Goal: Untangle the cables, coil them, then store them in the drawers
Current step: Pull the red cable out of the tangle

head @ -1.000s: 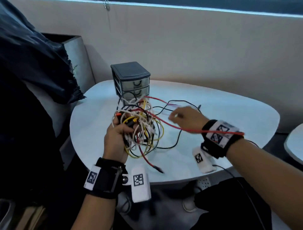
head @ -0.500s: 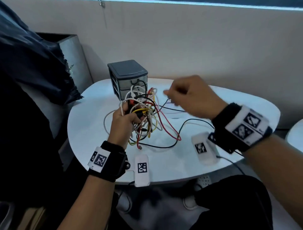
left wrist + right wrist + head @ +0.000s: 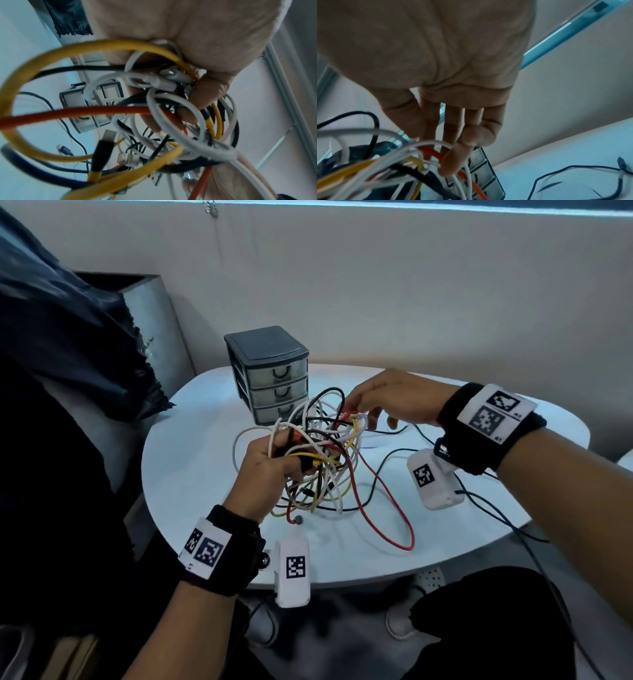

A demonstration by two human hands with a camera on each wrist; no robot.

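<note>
Over the cables (image 3: 322, 453), right hand (image 3: 387, 398) now lower.

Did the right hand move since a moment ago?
Yes. The right hand dropped from above the table's far edge and moved left into the cable tangle, nearer the drawer unit.

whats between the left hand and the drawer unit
In the head view, raised loops of the cable tangle, gripped by the left hand, cross in front of the drawer unit.

No readable text or brands. Only black-white square marker codes on wrist bands (image 3: 493, 414) and white wrist camera housings (image 3: 295, 568); tiny print beside band codes illegible.
</note>
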